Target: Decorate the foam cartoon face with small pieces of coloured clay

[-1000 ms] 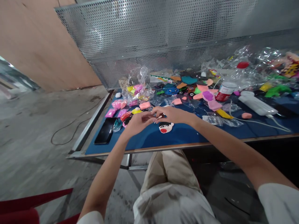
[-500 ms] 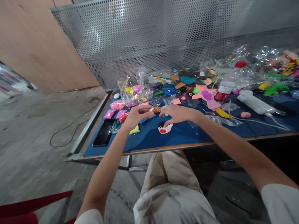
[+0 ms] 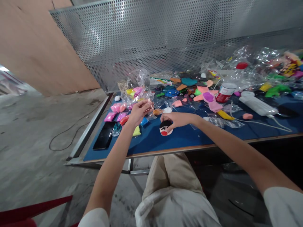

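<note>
My left hand (image 3: 140, 113) is raised slightly over the blue table, its fingers pinched around a small pale piece (image 3: 149, 101), apparently modelling clay. A flat clay face (image 3: 165, 130) with black hair, dark brows and a red patch lies near the table's front. My right hand (image 3: 178, 120) curls over its upper right edge, thumb and fingers closed on it and covering part of the hair. Just behind that hand are a brown-orange clay lump (image 3: 157, 112) and a white lump (image 3: 167, 110). Bagged yellow clay (image 3: 136, 131) lies below my left hand.
A black phone (image 3: 104, 136) lies at the table's left end beside pink clay packets (image 3: 110, 116). Farther back are a blue clay figure (image 3: 171, 93) and crumpled plastic bags. To the right stand a red-and-white can (image 3: 226, 93) and a white corded device (image 3: 258, 104).
My left hand has drawn away from the right, lifting the small pale piece. My right hand has come down onto the clay face. The brown-orange lump now shows uncovered between them.
</note>
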The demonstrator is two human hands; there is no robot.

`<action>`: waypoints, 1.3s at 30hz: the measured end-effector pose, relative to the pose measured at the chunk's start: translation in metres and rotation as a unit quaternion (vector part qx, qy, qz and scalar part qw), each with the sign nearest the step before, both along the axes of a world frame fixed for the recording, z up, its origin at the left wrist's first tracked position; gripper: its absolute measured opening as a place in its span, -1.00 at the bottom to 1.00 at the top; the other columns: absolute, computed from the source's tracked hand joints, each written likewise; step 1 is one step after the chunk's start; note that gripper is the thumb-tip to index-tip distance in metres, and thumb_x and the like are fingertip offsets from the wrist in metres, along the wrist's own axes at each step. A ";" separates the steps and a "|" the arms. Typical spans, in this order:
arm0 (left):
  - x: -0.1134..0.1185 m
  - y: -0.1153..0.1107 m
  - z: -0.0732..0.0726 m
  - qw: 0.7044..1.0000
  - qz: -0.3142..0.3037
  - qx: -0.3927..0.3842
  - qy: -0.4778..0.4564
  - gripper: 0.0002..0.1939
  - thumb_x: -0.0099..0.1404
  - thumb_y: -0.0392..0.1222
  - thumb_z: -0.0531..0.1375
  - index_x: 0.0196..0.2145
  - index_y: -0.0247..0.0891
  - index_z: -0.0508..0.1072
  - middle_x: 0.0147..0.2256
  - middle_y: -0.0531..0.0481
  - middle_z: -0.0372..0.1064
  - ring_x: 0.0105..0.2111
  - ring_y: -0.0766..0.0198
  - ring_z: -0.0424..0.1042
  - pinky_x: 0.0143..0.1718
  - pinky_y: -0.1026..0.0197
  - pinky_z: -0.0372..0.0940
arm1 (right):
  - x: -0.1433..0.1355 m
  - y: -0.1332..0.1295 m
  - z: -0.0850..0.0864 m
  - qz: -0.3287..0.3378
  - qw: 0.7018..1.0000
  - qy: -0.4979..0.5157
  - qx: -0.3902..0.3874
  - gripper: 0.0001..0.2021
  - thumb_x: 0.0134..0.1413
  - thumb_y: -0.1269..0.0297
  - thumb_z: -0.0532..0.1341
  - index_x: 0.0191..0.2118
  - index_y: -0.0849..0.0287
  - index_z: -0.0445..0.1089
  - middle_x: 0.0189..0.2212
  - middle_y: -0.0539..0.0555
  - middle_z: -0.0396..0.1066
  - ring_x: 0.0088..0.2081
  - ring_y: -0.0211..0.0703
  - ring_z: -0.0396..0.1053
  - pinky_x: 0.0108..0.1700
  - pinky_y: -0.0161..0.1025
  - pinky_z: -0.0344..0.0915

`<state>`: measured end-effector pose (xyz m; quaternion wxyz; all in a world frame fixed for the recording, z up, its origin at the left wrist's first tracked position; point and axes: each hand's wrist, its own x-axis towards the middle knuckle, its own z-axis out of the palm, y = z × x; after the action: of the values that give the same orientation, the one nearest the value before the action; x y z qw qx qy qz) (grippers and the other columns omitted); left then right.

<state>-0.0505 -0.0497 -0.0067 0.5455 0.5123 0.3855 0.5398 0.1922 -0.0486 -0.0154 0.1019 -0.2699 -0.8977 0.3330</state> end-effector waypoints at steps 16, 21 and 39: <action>0.020 -0.008 -0.026 0.998 -0.034 -0.056 0.000 -0.48 -0.14 0.07 0.62 -0.26 -0.29 0.71 -0.31 -0.06 0.64 -0.31 0.24 0.61 -0.03 0.06 0.56 | 0.007 0.026 -0.023 -0.119 0.936 0.328 -0.054 -0.57 0.09 0.03 0.44 -0.01 0.14 0.48 -0.10 0.12 0.57 -0.09 -0.01 0.53 -0.06 -0.05 0.52; 0.021 -0.009 -0.027 0.997 -0.048 -0.067 0.004 -0.49 -0.15 0.06 0.63 -0.30 -0.32 0.71 -0.33 -0.10 0.65 -0.30 0.21 0.62 -0.01 0.03 0.56 | 0.005 0.028 -0.023 -0.104 0.936 0.333 -0.042 -0.59 0.12 0.03 0.42 0.02 0.12 0.48 -0.03 0.13 0.57 -0.02 0.01 0.53 0.03 -0.01 0.52; 0.022 -0.010 -0.027 0.994 -0.047 -0.085 0.045 -0.43 -0.09 0.15 0.60 -0.24 -0.33 0.69 -0.31 -0.14 0.66 -0.30 0.16 0.66 -0.13 0.09 0.59 | 0.009 0.022 -0.015 -0.118 0.957 0.261 0.036 -0.61 0.21 0.10 0.35 0.09 0.12 0.45 0.07 0.18 0.52 -0.02 0.02 0.51 0.05 -0.01 0.50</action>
<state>-0.0284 -0.0596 -0.0341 0.5939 0.5057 0.4291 0.4554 0.2013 -0.0267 -0.0304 0.3813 -0.2736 -0.8130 0.3448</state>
